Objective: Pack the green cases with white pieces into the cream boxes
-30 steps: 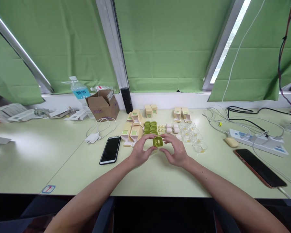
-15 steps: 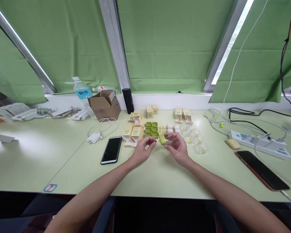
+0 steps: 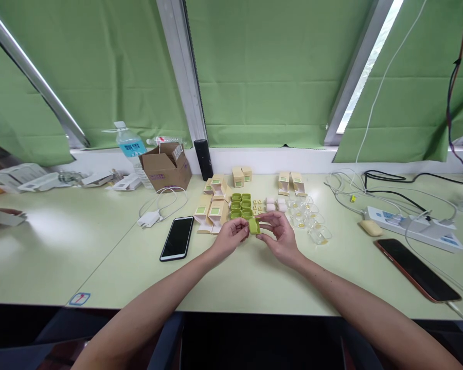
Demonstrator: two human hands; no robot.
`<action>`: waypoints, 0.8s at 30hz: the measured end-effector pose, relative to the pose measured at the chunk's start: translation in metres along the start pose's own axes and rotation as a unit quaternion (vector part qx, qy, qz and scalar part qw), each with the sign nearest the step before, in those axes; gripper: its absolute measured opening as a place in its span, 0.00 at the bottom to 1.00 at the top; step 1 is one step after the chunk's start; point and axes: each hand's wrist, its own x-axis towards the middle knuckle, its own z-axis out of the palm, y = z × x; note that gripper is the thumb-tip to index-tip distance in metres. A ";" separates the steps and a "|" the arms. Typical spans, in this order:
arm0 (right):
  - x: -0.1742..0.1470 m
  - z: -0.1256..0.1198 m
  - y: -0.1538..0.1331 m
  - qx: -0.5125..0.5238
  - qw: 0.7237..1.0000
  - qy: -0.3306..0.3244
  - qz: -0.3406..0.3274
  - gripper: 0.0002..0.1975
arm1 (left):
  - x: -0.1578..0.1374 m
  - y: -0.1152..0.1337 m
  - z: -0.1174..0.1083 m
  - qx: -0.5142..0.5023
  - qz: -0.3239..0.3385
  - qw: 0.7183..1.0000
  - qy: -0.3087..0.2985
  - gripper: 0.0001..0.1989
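Head view shows the left hand (image 3: 230, 239) with its fingers pinching the left side of a small square green cup (image 3: 253, 226) above the surface (image 3: 250, 285). The right hand (image 3: 281, 240) curves its parted thumb and fingers at the cup's right side; whether they grip, I cannot tell. Matching green containers (image 3: 235, 205) stand just behind.

From where I stand, hardly any of the lettering can be read with certainty. The big water bottle (image 3: 134, 157) wears a blue label (image 3: 133, 149) with bold dark characters, perhaps 飘雪. The clear bottle lying behind the brown cardboard box (image 3: 165, 173) carries red-and-white print, illegible. That box has purple print low on its side and a white label on a flap, both too small. A blue-bordered sticker (image 3: 79, 298) on the worktop (image 3: 216, 282) bears a red mark, unclear. The small cartons' (image 3: 219, 222) green squares show no legible words.
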 end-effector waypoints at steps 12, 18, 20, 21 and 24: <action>0.000 -0.008 -0.003 -0.228 0.959 -0.002 -0.169 0.10 | 0.002 -0.016 -0.015 0.040 0.065 0.997 -0.004 0.19; 0.001 -0.010 -0.003 -0.340 0.905 -0.021 -0.253 0.12 | -0.009 -0.005 -0.014 0.261 0.200 0.944 0.009 0.28; 0.001 -0.009 -0.003 -0.355 0.895 -0.027 -0.269 0.13 | -0.011 -0.002 -0.012 0.303 0.220 0.927 0.015 0.27; 0.001 -0.008 -0.003 -0.360 0.892 -0.031 -0.273 0.14 | -0.012 -0.001 -0.010 0.317 0.227 0.921 0.016 0.26; 0.000 -0.007 -0.003 -0.367 0.887 -0.043 -0.277 0.15 | -0.012 -0.002 -0.008 0.335 0.240 0.911 0.019 0.23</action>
